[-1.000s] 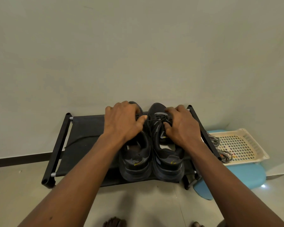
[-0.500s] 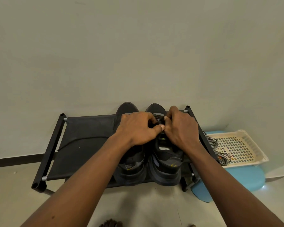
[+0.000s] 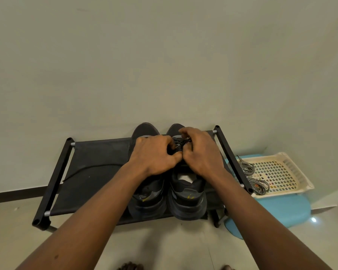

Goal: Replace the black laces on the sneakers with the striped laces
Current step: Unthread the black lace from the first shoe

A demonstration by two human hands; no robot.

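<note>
Both hands work at one spot. The left hand and the right hand have their fingers curled over the black lace on the upper part of the right-side sneaker. They seem to pinch it, though the fingertips are partly hidden. The left-side sneaker stands touching it, and both have their heels at the front edge of the shoe rack.

I think the main risk is that no hand holds the shoe itself. If the lace sticks in an eyelet and is pulled hard, the sneaker may lift or slide toward the person and fall off the rack. It may also push its neighbour. A fast pull could also tighten the crossing instead of loosening it.

The striped laces lie at the near left side of the basket, which stands on a blue stool just beside the rack. They partly hang over its rim, so a careless right forearm could drag them to the floor.
</note>
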